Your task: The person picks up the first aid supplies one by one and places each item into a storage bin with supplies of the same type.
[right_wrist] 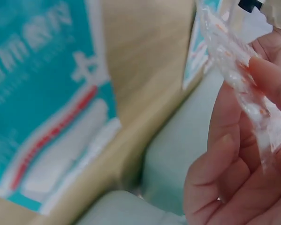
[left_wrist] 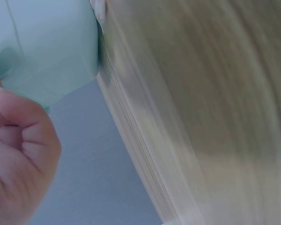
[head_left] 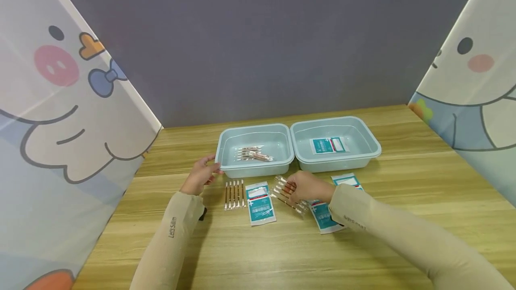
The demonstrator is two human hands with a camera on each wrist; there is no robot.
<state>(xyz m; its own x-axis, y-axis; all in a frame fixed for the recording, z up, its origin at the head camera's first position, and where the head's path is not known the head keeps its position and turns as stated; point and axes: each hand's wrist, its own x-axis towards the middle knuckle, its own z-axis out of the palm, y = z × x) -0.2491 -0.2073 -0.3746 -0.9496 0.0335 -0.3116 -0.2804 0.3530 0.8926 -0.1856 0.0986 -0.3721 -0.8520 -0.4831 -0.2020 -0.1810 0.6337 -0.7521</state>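
My right hand (head_left: 307, 187) pinches a clear packet of cotton swabs (head_left: 285, 195) between thumb and fingers, tilted over the table in front of the basins. In the right wrist view the crinkled swab packet (right_wrist: 239, 70) runs between the fingertips. My left hand (head_left: 203, 173) grips the near left corner of the left pale-blue plastic basin (head_left: 258, 172), thumb and fingers at its rim. Swab packets (head_left: 251, 153) lie inside that basin. Another swab packet (head_left: 234, 194) lies on the table beside a teal-and-white dressing packet (head_left: 261, 205).
The right pale-blue basin (head_left: 338, 164) stands against the left one and contains a dressing packet (head_left: 328, 145). Two more dressing packets, a near one (head_left: 324, 218) and a far one (head_left: 347, 179), lie partly under my right forearm. A grey wall (head_left: 262, 48) rises behind the wooden table (head_left: 225, 254).
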